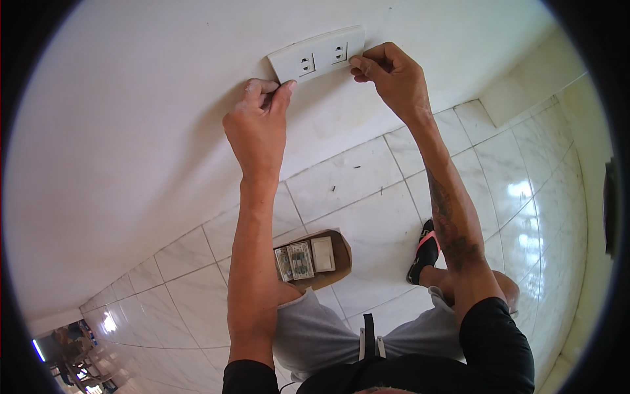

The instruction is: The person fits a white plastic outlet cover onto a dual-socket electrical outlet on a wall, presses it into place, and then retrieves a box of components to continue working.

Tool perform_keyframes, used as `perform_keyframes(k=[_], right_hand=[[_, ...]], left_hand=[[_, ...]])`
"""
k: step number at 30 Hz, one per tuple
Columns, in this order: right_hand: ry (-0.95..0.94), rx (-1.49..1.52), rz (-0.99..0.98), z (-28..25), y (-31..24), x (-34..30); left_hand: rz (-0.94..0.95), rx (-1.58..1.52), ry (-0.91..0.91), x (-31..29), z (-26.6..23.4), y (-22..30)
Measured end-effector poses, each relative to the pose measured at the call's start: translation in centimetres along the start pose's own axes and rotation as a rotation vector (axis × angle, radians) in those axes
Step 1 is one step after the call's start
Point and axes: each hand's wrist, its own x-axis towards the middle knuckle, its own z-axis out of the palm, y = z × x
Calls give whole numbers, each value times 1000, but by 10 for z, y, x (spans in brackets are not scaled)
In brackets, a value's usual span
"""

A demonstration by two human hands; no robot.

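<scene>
Both hands (pixel 259 121) (pixel 387 72) pinch outlet plate (pixel 318 54) edges on wall (pixel 131 131); cardboard box (pixel 315 257) on floor tiles (pixel 367 190) below.

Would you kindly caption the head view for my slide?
Both hands, left and right, pinch a white double-socket wall plate against a white wall.

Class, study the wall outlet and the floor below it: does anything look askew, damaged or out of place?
The white outlet plate sits tilted on the wall, with the left hand and right hand pinching its ends. A cardboard box of parts lies open on the floor tiles. No damage shows.
</scene>
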Motion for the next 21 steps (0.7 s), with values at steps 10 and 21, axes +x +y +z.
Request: perform_keyframes(k=[10, 21], right_hand=[[33, 11, 72, 2, -11, -2], [50, 21, 77, 1, -11, -5]], left_hand=[[-40, -66, -3, 2, -1, 7], [60, 127, 38, -3, 0, 6]])
